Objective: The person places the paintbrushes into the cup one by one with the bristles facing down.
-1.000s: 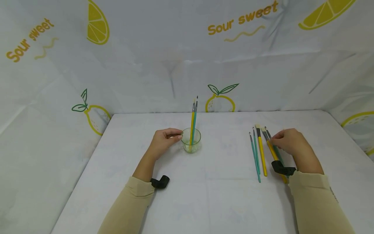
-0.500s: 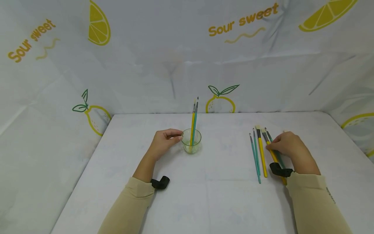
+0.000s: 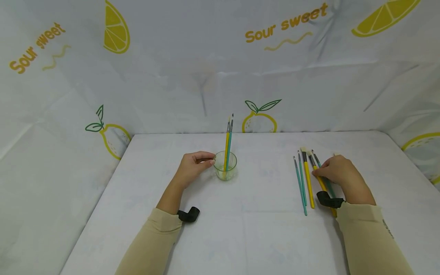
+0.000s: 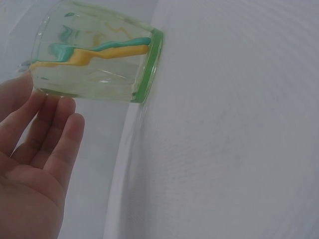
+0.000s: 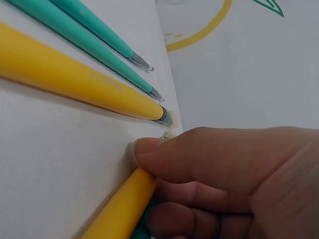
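At the left of the head view, my left hand (image 3: 190, 168) holds the rim of a clear greenish glass (image 3: 232, 173) with thumb and fingertips. The glass stands upright, and a yellow paintbrush (image 3: 227, 143) and a teal paintbrush (image 3: 230, 141) lean in it, bristles up. To the right, my right hand (image 3: 343, 173) pinches a yellow paintbrush (image 5: 122, 209) between thumb and fingers, near its bristle end. That brush appears to lie along the table. Partly hidden under this hand is a teal paintbrush (image 3: 330, 189).
Left of the right hand lie a yellow paintbrush (image 3: 308, 179) and two thin teal paintbrushes (image 3: 298, 183), side by side. A pale tip (image 3: 336, 154) shows behind the right hand. The white table (image 3: 268, 236) ends at a lemon-printed cloth backdrop (image 3: 165, 95).
My right hand has shifted slightly left and toward me, now pinching the yellow paintbrush. A pale tip has come into view behind it. The left hand and glass stay put.
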`<state>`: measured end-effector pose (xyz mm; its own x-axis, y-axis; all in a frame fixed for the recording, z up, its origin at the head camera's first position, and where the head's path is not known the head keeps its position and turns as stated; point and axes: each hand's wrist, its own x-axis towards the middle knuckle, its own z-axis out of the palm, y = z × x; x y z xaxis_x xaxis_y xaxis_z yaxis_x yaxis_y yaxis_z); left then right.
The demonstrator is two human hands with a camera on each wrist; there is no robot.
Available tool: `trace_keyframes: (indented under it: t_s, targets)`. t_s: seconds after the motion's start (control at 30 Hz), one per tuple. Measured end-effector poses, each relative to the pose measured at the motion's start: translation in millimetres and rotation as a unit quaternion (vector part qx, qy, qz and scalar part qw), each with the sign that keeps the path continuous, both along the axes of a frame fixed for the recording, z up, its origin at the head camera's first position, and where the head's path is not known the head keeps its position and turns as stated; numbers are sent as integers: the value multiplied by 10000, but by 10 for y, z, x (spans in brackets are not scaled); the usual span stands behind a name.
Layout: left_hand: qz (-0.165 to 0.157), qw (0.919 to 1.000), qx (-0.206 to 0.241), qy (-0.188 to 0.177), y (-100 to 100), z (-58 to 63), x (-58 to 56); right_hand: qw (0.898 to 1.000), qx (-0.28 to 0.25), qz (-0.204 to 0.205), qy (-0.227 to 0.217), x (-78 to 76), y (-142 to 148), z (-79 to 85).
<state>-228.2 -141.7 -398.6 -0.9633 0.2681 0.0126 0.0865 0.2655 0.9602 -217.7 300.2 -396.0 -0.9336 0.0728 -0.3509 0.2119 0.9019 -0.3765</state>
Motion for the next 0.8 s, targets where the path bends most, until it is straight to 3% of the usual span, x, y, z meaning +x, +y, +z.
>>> trace_keyframes:
  t_s: [0.43,0.8]
  targets:
    - [30,10000,-3,13,5,8,7,9975,-307,-612,152,17,-18,47]
    - [-5,10000,-15,43,3,-2,5,9917,-780,-916,445,52,-64,192]
